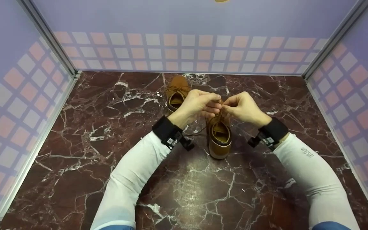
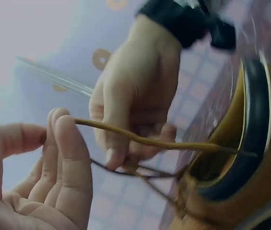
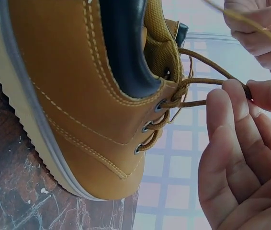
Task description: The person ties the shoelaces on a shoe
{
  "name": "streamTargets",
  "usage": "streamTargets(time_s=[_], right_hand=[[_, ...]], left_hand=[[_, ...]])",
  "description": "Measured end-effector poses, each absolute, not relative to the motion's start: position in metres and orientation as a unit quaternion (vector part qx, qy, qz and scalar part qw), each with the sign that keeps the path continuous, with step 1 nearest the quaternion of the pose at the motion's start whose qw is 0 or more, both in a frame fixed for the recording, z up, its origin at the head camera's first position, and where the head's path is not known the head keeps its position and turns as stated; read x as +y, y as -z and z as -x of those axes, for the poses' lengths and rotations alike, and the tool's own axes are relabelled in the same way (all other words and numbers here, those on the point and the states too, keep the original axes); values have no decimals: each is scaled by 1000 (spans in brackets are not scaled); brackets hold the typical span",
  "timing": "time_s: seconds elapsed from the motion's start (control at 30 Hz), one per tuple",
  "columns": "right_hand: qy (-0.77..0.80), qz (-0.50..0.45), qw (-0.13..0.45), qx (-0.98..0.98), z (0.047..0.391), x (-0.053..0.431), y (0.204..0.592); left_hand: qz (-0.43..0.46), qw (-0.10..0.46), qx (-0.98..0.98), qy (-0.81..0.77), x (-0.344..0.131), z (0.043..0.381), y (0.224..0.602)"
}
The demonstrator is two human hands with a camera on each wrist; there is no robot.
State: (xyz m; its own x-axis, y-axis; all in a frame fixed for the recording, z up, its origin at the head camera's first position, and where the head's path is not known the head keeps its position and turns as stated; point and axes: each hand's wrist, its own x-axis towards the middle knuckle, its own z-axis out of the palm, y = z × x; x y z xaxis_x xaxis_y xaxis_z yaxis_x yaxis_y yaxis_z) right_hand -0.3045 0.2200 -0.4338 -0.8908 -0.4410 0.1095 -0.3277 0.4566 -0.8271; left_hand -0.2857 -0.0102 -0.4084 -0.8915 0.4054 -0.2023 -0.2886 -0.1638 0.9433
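Observation:
Below both hands stands a tan lace-up shoe [image 1: 219, 149] with a dark padded collar, its heel toward me. In the right wrist view, the right hand [image 3: 250, 158] pinches a looped brown shoelace [image 3: 205, 80] between thumb and fingertips, just off the eyelets. The left hand [image 2: 54, 177] holds another stretch of lace [image 2: 147, 141] at its fingertips, and that strand runs across to the shoe collar. In the head view, the left hand [image 1: 198, 103] and right hand [image 1: 243, 108] nearly meet above the tongue, hiding most of the lacing.
A matching shoe [image 1: 178, 82] with its lace tied in a bow stands to the left and farther back, partly behind the left hand. The dark red marbled floor [image 1: 107, 166] is bordered by lilac panels [image 1: 187, 19] with a checkered band.

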Motion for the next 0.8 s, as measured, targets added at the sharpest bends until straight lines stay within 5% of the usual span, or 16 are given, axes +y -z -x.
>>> streamTargets(time_s=[0.4, 0.8], right_hand=[[463, 226, 50, 856, 310, 224, 436], [491, 223, 53, 840, 315, 231, 441]], left_hand=[[-25, 289, 505, -813, 2, 273, 423], [-108, 212, 721, -651, 16, 254, 434]])
